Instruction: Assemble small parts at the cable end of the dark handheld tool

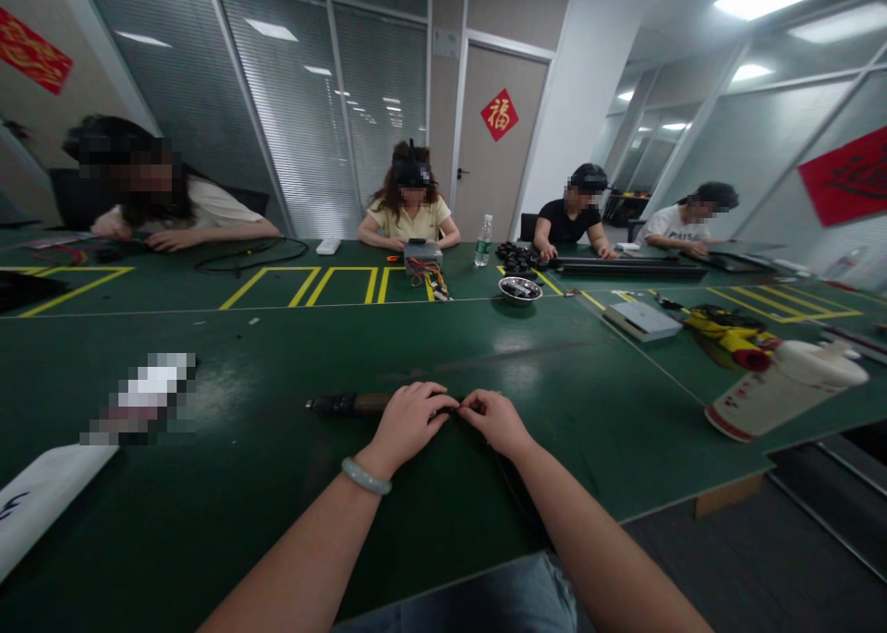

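A dark rod with a ringed, stepped left end and a brownish middle lies crosswise on the green table before me. My left hand is closed over its right part, fingers curled and a green bangle on the wrist. Close beside it, fingertips almost meeting, my right hand pinches a small dark piece by the rod's right end; the fingers hide what it is. Another long dark piece runs toward me from under my right hand, partly covered by the forearm.
The green table carries a white tumbler lying tilted at right, a white box, a yellow-black bundle and a metal bowl of dark parts. A white object lies at left. Several people work across the table.
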`<control>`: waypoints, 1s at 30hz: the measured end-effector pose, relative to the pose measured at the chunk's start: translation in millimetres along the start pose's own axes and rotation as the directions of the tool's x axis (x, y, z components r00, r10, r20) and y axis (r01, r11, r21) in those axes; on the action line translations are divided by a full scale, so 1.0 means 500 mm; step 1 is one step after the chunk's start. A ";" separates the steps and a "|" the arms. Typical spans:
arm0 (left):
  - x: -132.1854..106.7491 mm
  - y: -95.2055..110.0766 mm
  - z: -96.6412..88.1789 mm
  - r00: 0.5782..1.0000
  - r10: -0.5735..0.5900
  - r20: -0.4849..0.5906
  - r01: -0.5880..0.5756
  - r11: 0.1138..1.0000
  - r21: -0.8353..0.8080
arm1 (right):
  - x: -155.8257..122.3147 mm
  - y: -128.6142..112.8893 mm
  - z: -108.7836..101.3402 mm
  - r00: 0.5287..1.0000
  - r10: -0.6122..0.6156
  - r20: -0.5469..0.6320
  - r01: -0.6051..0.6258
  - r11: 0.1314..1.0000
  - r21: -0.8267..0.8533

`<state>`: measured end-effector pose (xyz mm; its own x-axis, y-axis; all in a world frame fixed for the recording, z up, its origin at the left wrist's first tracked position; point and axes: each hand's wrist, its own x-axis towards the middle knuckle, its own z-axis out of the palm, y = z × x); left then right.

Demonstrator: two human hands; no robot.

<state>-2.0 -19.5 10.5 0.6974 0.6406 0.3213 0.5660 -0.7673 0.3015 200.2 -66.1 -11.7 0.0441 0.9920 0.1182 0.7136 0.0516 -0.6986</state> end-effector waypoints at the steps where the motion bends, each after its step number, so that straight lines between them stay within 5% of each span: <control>1: 0.000 0.000 0.000 1.000 0.000 0.000 0.000 1.000 0.001 | 0.000 0.000 0.000 1.000 -0.001 -0.001 0.001 1.000 0.000; 30: 0.001 0.000 0.000 1.000 0.013 -0.005 -0.013 1.000 0.000 | 0.000 0.002 0.000 1.000 -0.015 0.000 0.015 1.000 0.013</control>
<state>-1.8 -19.2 10.5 0.7026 0.6307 0.3294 0.5570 -0.7756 0.2969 201.0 -65.9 -12.5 0.0331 0.9912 0.1284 0.7051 0.0679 -0.7058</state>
